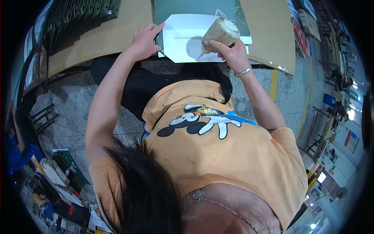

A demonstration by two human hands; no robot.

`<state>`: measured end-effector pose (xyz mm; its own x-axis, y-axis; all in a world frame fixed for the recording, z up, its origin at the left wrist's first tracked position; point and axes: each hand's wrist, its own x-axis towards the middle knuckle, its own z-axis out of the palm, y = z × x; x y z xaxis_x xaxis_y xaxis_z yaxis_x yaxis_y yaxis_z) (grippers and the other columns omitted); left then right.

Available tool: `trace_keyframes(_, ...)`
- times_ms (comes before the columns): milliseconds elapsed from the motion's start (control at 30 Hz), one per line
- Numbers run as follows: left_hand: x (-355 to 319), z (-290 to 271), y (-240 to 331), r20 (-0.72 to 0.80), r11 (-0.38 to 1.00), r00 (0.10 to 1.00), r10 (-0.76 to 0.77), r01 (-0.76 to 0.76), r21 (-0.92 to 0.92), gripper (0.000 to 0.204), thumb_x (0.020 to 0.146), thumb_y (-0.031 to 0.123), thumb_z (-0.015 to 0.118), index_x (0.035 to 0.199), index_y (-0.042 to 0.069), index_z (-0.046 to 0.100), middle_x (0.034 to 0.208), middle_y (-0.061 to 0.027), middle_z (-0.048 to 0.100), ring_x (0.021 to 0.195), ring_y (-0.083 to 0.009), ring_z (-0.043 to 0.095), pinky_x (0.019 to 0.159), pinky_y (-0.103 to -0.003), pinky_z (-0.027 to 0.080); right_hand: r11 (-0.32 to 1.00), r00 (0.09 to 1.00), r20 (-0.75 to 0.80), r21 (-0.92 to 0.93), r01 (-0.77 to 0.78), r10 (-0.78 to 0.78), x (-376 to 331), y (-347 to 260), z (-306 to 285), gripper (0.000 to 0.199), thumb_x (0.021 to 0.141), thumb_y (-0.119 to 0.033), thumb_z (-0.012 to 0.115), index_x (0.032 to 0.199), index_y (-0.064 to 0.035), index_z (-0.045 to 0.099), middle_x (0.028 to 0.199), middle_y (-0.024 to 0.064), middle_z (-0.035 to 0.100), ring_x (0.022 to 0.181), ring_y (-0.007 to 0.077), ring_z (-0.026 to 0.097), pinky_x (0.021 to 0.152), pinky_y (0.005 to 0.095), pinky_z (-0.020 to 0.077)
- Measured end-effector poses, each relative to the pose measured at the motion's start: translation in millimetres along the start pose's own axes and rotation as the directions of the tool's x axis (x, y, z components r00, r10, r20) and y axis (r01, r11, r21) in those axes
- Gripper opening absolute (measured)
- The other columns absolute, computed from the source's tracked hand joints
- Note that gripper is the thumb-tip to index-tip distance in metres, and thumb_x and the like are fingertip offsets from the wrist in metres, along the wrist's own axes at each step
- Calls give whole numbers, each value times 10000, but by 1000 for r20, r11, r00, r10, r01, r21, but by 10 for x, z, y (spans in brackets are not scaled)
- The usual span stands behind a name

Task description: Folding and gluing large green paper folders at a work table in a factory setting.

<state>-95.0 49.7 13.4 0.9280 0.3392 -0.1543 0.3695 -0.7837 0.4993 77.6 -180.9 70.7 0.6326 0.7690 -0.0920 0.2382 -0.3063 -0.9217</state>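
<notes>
Squeeze bottle (220, 34): one, a soft cloudy bottle of pale paste, held tipped with its nozzle pointing down-left, the tip just above or on the lower part of the white sheet; contact at the tip cannot be told.
White sheet (187, 37): one folded white paper piece with flaps, lying flat on the bench, partly over a dark green sheet.
Right hand (230, 52): closed around the lower body of the squeeze bottle, a metal bangle at the wrist.
Left hand (146, 39): open and flat, fingers spread, pressing the left flap and edge of the white sheet.
Risk, too much paste: a hard squeeze could likely leave a blob that spreads past the flap line, since the bottle is soft and steeply tipped.
Risk, sheet shifting: only the left side is pinned, so a drag of the nozzle might skew the right side.
Risk, smearing: the left fingers lie near the nozzle's path and could pick up wet paste.
Dark green sheet (194, 9): one seen, under the white sheet.
Bench (117, 35): one, covered in brown board.
Stack of dark green pieces (83, 13): one row at the far left, number too blurred to count.
</notes>
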Motion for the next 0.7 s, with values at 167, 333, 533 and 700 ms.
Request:
trace_keyframes(167, -20, -51, 39, 9, 999, 1000, -21, 20, 29, 805, 712, 137, 678, 1446, 153, 348, 1271, -105, 468, 1226, -287, 411, 1058, -396, 312, 1000, 998, -58, -7, 8, -8, -54, 31, -124, 397, 784, -331, 751, 915, 24, 630, 681, 36, 622, 538, 63, 551, 455, 201, 432)
trace_keyframes(333, -21, -69, 84, 16, 1000, 1000, -15, 15, 5, 841, 712, 112, 712, 1457, 148, 323, 1221, -125, 470, 1162, -315, 427, 1048, -392, 332, 999, 996, -84, -28, -27, 25, -110, 131, -264, 394, 784, -331, 752, 912, 19, 625, 672, 23, 611, 540, 60, 546, 455, 197, 427)
trace_keyframes(533, -18, -58, 39, 7, 1000, 1000, -7, 7, -26, 821, 691, 130, 689, 1438, 135, 350, 1255, -116, 473, 1205, -311, 415, 1060, -399, 311, 998, 990, -132, -26, -52, 48, -159, 183, -415, 379, 785, -326, 753, 906, 11, 628, 675, 20, 611, 540, 56, 537, 454, 193, 417)
trace_keyframes(700, -21, -72, 37, 14, 999, 1000, -10, 10, -35, 824, 691, 117, 692, 1439, 134, 348, 1249, -118, 474, 1202, -311, 418, 1064, -400, 308, 995, 980, -179, -27, -91, 85, -210, 161, -505, 367, 785, -319, 756, 894, 9, 632, 671, 18, 609, 526, 55, 531, 452, 196, 416)
